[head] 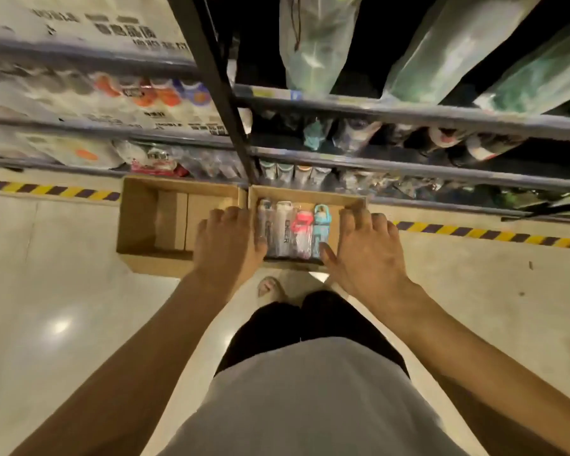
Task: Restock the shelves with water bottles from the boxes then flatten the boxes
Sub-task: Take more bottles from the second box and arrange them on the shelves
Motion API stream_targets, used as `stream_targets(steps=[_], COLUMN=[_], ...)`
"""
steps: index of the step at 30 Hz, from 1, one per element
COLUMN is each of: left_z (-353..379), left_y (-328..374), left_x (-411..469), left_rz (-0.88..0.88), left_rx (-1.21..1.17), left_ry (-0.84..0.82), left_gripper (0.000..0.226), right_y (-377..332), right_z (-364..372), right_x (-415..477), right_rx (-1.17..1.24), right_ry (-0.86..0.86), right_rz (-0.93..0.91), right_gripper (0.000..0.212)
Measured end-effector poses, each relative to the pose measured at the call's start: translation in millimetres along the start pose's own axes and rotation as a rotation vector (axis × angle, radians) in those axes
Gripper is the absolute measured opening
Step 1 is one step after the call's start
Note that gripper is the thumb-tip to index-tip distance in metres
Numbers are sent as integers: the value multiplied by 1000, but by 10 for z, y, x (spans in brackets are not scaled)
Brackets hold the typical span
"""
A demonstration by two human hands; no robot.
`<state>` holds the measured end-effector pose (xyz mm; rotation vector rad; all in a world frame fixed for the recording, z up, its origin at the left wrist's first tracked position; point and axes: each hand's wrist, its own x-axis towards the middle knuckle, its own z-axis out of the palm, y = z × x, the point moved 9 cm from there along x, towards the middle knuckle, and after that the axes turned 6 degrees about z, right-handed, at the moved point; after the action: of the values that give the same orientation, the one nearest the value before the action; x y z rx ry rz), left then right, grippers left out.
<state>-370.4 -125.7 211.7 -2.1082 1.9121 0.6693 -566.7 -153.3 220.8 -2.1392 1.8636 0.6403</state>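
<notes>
Between left grip (226,248) and right grip (367,255): bottles (292,232) in box (310,193); both grips spread, released.

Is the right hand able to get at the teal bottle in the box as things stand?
Probably yes: the right hand hovers beside the teal bottle; the box is open-topped and nothing covers the bottle.

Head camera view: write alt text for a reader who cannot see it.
The left hand and right hand, both open, hang over a cardboard box on the floor holding four bottles. An empty box sits to its left, stocked shelves behind.
</notes>
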Motion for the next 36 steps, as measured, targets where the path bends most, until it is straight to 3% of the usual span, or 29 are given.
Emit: stream_targets(steps=[9,21,24,26,31,33,36], left_z=[2020,4778,5294,5587,6213,6373,6483], left_y=[-53,-353,-555,-732,-1126,-1215,-1269], left_x=[1046,2791,3104,3247,3484,3550,3607], left_rz=[-75,-135,-223,-332,-567,-624,-645], left_rx=[-97,-163,-117,-131,-456,-613,-641], left_ry=[-245,-340,-333,-333,-273,-185,-93], left_gripper=[55,43,63,74,108,113,117], right_y=[141,44,-27,2,71,105,118], right_z=[1978,4793,5412,5792,6547,6774,7005], right_x=[1104,2783,3165,3375,3730,3828,3952], right_rx=[166,157,193,318,746,857,974], right_ry=[-194,-379,-425,-460,-434,-413,-395], right_rz=[74,103,118,231,495,556,578], right_gripper=[60,68,70,73,86,89,94])
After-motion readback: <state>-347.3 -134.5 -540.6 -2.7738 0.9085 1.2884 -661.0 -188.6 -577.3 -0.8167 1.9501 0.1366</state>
